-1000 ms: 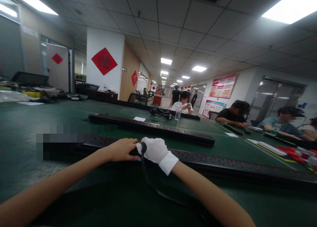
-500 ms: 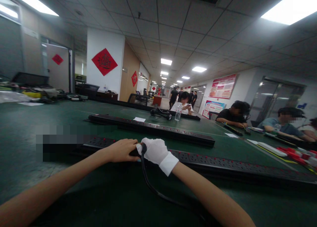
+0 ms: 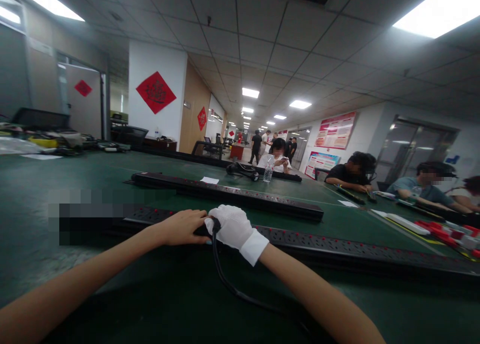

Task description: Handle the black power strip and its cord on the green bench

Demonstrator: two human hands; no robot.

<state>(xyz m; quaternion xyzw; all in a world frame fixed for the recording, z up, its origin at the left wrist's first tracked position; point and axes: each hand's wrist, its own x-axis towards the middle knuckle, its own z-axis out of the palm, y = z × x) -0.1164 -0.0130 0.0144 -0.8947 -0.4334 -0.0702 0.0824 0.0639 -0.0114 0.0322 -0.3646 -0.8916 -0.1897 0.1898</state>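
A long black power strip [image 3: 318, 241] with red dots and rows of sockets lies across the green table [image 3: 150, 294]. My left hand [image 3: 184, 227], bare, is wrapped over the strip near its left part. Right beside it my right hand [image 3: 230, 227], in a white glove, is closed on a black plug [image 3: 215, 225] at the strip. A black cable [image 3: 228, 284] hangs from the plug and curves down to the right. The plug's front end is hidden.
Behind lies a second black strip [image 3: 232, 195], with a white paper [image 3: 209, 180] beyond it. A clear bottle [image 3: 267, 170] and a coiled black cable [image 3: 242, 171] stand farther back. At the right are red parts [image 3: 440, 232] and people seated along the table.
The whole view has shifted slightly. Both hands keep their places on the strip and plug. In the far background, standing people have moved.
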